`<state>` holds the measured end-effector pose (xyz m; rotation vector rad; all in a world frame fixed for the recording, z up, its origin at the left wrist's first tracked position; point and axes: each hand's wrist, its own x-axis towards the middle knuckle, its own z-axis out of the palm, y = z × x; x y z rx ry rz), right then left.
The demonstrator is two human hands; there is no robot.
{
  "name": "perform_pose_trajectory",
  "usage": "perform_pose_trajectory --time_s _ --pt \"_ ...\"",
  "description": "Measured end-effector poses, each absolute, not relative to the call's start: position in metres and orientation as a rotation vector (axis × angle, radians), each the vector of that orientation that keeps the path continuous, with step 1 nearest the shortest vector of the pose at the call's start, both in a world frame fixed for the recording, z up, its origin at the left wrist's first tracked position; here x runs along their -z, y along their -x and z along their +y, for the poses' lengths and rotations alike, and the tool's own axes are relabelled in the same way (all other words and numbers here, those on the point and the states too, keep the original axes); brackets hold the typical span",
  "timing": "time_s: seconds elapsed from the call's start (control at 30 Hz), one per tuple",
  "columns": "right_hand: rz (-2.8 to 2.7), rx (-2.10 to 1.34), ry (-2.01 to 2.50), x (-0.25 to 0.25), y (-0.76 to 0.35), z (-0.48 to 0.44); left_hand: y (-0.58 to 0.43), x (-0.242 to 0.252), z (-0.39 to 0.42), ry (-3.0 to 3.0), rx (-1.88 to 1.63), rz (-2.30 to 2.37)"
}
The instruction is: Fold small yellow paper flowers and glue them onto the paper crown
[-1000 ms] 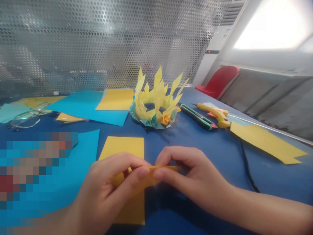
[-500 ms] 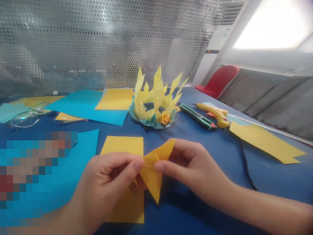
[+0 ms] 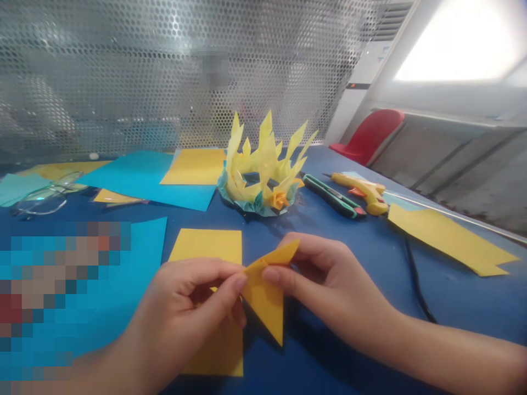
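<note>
Between my two hands is a folded yellow paper (image 3: 267,299), one point hanging down and another rising to the upper right. My left hand (image 3: 197,307) pinches its left corner between thumb and fingers. On the right side, my right hand (image 3: 317,280) grips it with the thumb in front and the fingers behind. Under my left hand a flat yellow sheet (image 3: 208,244) lies on the blue table (image 3: 329,356), partly covered. Beyond the hands stands a pale yellow paper crown (image 3: 267,164) with a teal base and an orange paper flower (image 3: 280,201).
Right of the crown lie a green utility knife (image 3: 333,196) and a yellow glue gun (image 3: 362,189) with a black cord. Yellow paper (image 3: 448,236) rests at the right edge. Blue sheets (image 3: 135,175) and glasses (image 3: 43,200) are at left; a perforated metal screen (image 3: 164,71) stands behind.
The folded yellow paper has tilted between my hands. Its lower point has swung to the right, and its upper flap looks narrower. Both hands keep their hold.
</note>
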<state>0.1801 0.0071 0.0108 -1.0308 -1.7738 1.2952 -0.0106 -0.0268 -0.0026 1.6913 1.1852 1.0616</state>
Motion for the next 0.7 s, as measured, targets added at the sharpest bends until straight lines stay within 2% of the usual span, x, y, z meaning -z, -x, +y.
perform_pose_trajectory --time_s 0.23,0.4,0.7 --pt "-1.899 -1.121 0.989 -0.0125 -0.1806 0.0049 0.0097 0.0012 -0.0279 -1.659 -0.964 1.146" --pt "-1.901 -1.123 0.926 -0.0151 -0.1802 0.0040 0.0098 0.0002 -0.0277 -1.615 -0.934 1.110" --pt "-1.946 -0.959 0.869 -0.0121 -0.1828 0.0032 0.0094 0.0030 -0.0222 -1.133 -0.951 0.998"
